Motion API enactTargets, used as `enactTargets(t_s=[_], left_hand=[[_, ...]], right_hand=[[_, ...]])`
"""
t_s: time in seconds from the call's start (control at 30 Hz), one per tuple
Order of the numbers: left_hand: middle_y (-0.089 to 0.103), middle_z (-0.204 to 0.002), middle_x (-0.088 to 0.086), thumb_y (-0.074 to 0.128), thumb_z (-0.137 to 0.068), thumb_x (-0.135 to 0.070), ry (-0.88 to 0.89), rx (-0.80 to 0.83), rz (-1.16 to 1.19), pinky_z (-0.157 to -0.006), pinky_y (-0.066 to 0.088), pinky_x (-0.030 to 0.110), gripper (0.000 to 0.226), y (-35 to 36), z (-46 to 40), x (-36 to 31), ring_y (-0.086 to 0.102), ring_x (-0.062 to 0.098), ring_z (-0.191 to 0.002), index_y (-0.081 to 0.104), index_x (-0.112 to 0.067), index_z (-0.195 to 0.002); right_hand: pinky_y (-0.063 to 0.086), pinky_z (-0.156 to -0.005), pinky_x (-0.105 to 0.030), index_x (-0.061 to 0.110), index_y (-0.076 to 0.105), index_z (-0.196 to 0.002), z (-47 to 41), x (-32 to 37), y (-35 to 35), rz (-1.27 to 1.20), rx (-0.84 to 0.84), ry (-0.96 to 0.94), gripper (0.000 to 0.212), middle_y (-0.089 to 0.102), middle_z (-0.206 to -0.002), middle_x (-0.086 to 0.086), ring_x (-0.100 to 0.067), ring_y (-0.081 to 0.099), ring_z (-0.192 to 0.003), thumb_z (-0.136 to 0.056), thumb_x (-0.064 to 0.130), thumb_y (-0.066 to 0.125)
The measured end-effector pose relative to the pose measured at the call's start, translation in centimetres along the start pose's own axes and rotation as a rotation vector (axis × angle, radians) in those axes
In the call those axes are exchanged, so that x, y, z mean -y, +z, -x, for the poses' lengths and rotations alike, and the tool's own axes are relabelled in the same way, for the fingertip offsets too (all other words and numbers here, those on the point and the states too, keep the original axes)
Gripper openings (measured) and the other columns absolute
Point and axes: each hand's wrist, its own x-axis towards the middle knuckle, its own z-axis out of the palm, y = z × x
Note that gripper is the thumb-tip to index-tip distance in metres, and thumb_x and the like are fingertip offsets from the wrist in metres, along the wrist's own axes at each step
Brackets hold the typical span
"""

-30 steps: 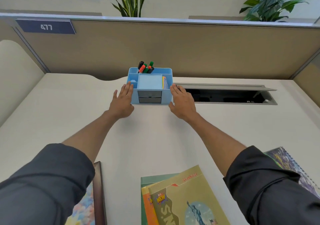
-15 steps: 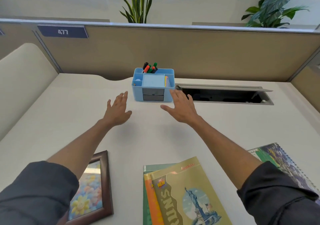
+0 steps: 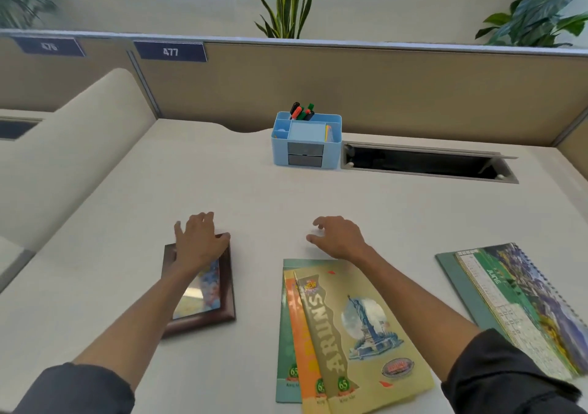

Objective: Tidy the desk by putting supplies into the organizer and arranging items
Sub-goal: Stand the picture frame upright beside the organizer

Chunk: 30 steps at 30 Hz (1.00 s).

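Organizer [image 3: 307,141]: light blue, with two grey drawer fronts, standing on the table well beyond both hands, close to the partition; markers [image 3: 301,111] with black, red and green caps stick up from its rear compartment, and a pale blue pad lies in its middle section.
Left hand [image 3: 198,244]: fingers curled over the top edge of the picture frame [image 3: 203,289], gripping it; the frame is dark brown wood, lies flat on the table and shows a colourful, glare-washed picture.
Right hand [image 3: 339,238]: fingers loosely spread and bent, holding nothing, just above the table at the far edge of the booklets.
Booklets [image 3: 343,334]: three fanned out under the right wrist and forearm; the top one reads "ARUN'S" beside a Statue of Liberty drawing, with "ALL NEW" above; round badges on them read "65".
Calendar [image 3: 521,305]: spiral-bound, to the right of the right forearm, on a green board; its heading looks like "JUNE", the rest too small to read.
Signs [image 3: 170,51]: dark blue plates on the partition, "477" clear, the left one blurred, perhaps "476".
Table [image 3: 222,184]: cream, with an open cable hatch [image 3: 426,162] just right of the organizer.
Room: tan cubicle partition, leafy plants [image 3: 286,6] behind it.
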Motion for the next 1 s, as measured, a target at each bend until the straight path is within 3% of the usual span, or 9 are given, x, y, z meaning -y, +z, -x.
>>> enactTargets(t_s=[0.1, 0.23, 0.37, 0.6, 0.73, 0.9, 1.0], left_hand=[[0.037, -0.149, 0.011, 0.046, -0.09, -0.053, -0.108, 0.009, -0.091, -0.115, 0.011, 0.05, 0.069, 0.2, 2.7, 2.3, 0.028, 0.026, -0.14, 0.037, -0.008, -0.142], [0.052, -0.133, 0.012, 0.045, -0.085, -0.065, -0.25, -0.015, -0.124, -0.108, 0.025, 0.05, 0.075, 1.0, 5.7, 4.5, 0.044, 0.029, -0.127, 0.046, -0.007, -0.131], [0.052, -0.13, 0.014, 0.042, -0.082, -0.072, -0.369, 0.036, -0.09, -0.096, 0.038, 0.045, 0.082, 1.6, 7.8, 5.6, 0.046, 0.031, -0.122, 0.045, -0.006, -0.131], [0.058, -0.116, 0.013, 0.057, -0.078, -0.067, -0.471, 0.099, 0.097, -0.091, 0.044, 0.046, 0.066, 1.7, 9.1, 6.8, 0.054, 0.034, -0.11, 0.06, -0.008, -0.108], [0.064, -0.098, 0.011, 0.074, -0.07, -0.055, -0.566, 0.114, 0.303, -0.09, 0.044, 0.044, 0.057, 1.1, 8.8, 6.9, 0.059, 0.032, -0.095, 0.055, -0.008, -0.096], [0.065, -0.087, 0.014, 0.088, -0.058, -0.043, -0.589, 0.15, 0.542, -0.057, 0.042, 0.032, 0.059, 0.2, 8.7, 6.2, 0.06, 0.028, -0.076, 0.057, -0.001, -0.085], [0.065, -0.079, 0.007, 0.087, -0.064, -0.034, -0.52, 0.141, 0.658, -0.061, 0.05, 0.032, 0.045, 0.0, 9.0, 5.2, 0.062, 0.023, -0.072, 0.058, -0.005, -0.082]], right_hand=[[0.039, -0.099, -0.035, 0.022, 0.054, -0.132, 1.7, 0.0, 1.5, 0.013, 0.014, -0.019, 0.051, 0.053, -0.138, 0.002, -0.021, 0.052, -0.123, -0.089, 0.05, 0.057], [0.039, -0.097, -0.037, 0.02, 0.055, -0.131, 2.8, 0.0, 2.6, 0.074, 0.02, -0.061, 0.054, 0.05, -0.137, 0.002, -0.022, 0.049, -0.124, -0.087, 0.051, 0.056], [0.038, -0.098, -0.038, 0.019, 0.056, -0.13, 3.6, 0.4, 2.7, 0.1, 0.016, -0.075, 0.051, 0.052, -0.136, 0.0, -0.023, 0.05, -0.123, -0.088, 0.048, 0.054], [0.035, -0.104, -0.038, 0.02, 0.058, -0.131, 4.9, 1.8, 3.2, 0.095, -0.015, -0.151, 0.051, 0.055, -0.138, 0.003, -0.02, 0.051, -0.123, -0.088, 0.047, 0.054], [0.031, -0.107, -0.039, 0.021, 0.058, -0.131, 5.7, 4.2, 3.9, 0.041, -0.021, -0.218, 0.05, 0.054, -0.14, 0.003, -0.018, 0.051, -0.125, -0.088, 0.046, 0.055], [0.032, -0.108, -0.039, 0.021, 0.057, -0.132, 5.8, 7.1, 4.6, -0.004, -0.011, -0.277, 0.05, 0.053, -0.141, 0.001, -0.019, 0.052, -0.125, -0.09, 0.048, 0.054], [0.034, -0.107, -0.038, 0.022, 0.054, -0.135, 5.7, 8.6, 4.9, -0.035, 0.008, -0.267, 0.052, 0.053, -0.141, 0.001, -0.02, 0.052, -0.125, -0.091, 0.05, 0.054]])
